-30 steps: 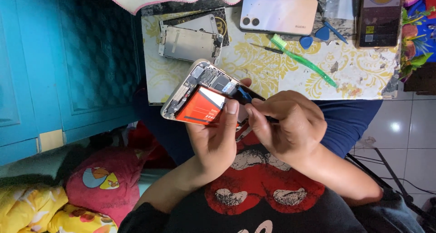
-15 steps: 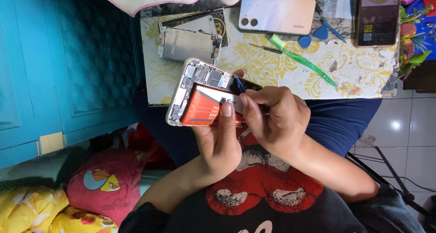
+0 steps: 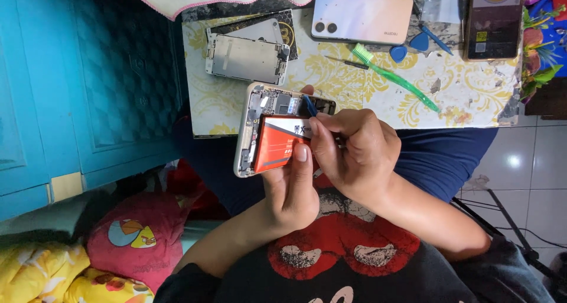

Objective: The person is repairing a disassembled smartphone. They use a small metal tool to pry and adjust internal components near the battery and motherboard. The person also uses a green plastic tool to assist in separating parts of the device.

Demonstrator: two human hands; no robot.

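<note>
Both hands at work on an opened phone held above the table edge

The left hand point(image 3: 292, 191) clamps the opened phone point(image 3: 260, 129), thumb lying on its red battery point(image 3: 277, 146); the right hand point(image 3: 354, 152) pinches a thin blue tool point(image 3: 309, 106), its tip on the parts above the battery. On the yellow-patterned table point(image 3: 472, 84) beyond lie a metal phone frame point(image 3: 245, 58), a pale phone point(image 3: 361, 18) and a green toothbrush point(image 3: 393, 77)

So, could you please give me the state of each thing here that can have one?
Opened phone: back off, insides bare, held by left hand.
Red battery: in the phone, thumb on it.
Blue tool: gripped by right hand, tip in the phone.
Pale phone: closed, face down.
Green toothbrush: lying flat.
</note>
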